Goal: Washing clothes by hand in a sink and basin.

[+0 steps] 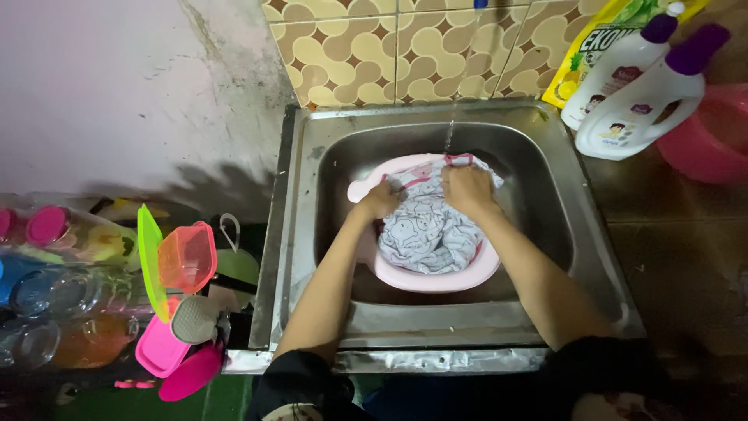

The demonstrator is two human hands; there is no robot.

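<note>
A pink plastic basin (436, 278) sits inside a steel sink (561, 203). In the basin lies a wet white cloth with a grey animal print and a red edge (425, 230). My left hand (379, 200) grips the cloth at its left side. My right hand (468, 189) is closed on the cloth at its upper right. A thin stream of water (449, 134) falls from above onto the cloth near my right hand.
Two white bottles with purple caps (635, 93) and a yellow refill pouch (592, 47) stand at the back right, beside a pink tub (713, 132). Left of the sink is a rack with colourful plastic boxes (183, 257), lids and glass jars (47, 296).
</note>
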